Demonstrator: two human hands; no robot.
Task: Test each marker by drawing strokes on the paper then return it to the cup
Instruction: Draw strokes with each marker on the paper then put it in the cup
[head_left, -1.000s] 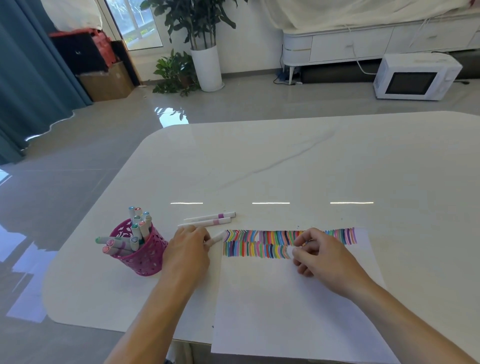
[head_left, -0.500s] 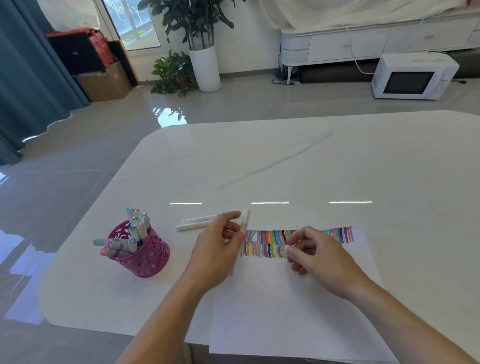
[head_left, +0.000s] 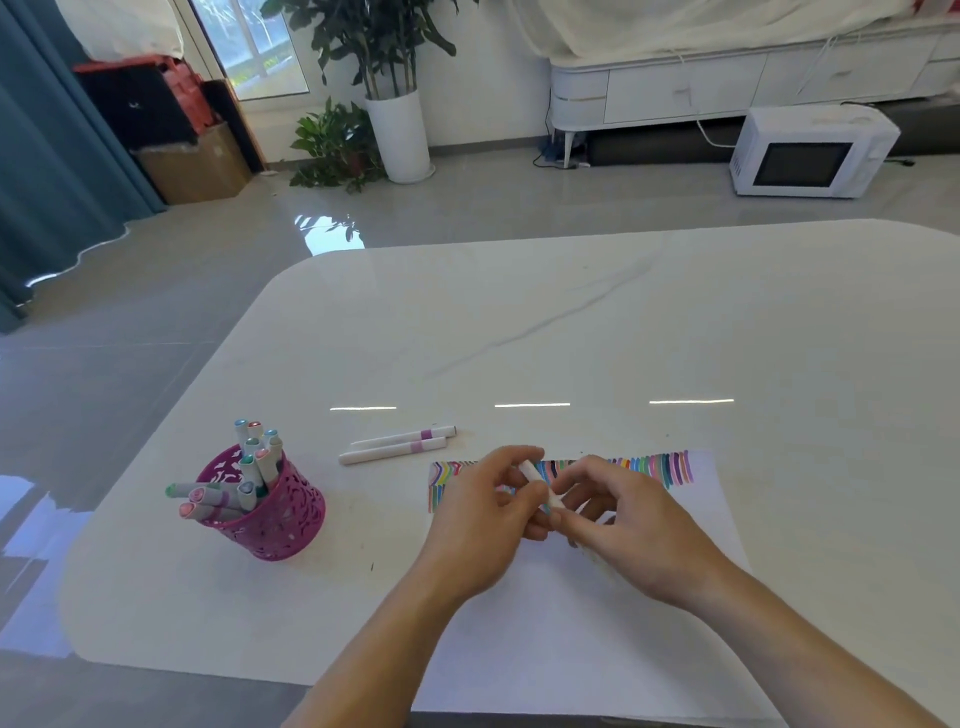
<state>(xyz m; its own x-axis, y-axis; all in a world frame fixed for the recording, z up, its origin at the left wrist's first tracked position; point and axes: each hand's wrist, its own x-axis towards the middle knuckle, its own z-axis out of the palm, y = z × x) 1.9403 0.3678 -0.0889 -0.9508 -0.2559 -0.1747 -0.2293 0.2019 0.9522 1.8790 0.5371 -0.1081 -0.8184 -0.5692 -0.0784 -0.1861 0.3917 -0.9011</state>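
Both hands are working over the paper (head_left: 571, 649), on the right of the pink cup (head_left: 270, 519). Left hand (head_left: 478, 519) is gripping a white marker (head_left: 537, 478), fingers (head_left: 514, 496) curled round the barrel. Right hand (head_left: 628, 525) is pinching the marker's near end, fingers clamped on it. Can't tell if a cap is going on or coming off, since that end is hidden between the fingers.

Progress, as I'm reading it:
- Band of coloured strokes (head_left: 670, 467) is running along the paper's far edge, so plenty of markers are looking tested.
- Cup is holding a bunch of markers (head_left: 254, 457), some upright, some poking out sideways away from the paper.
- Two loose markers (head_left: 400, 444) are lying side by side on the bench (head_left: 519, 322), between cup and paper, slightly beyond the cup. Not in the cup yet.
- Remaining: finishing the one in hand, dropping it in the cup, then dealing with the two loose ones. Untested count in the cup isn't showing.

Labels: nothing is reading legibly. Only pink and purple bands on the loose markers.
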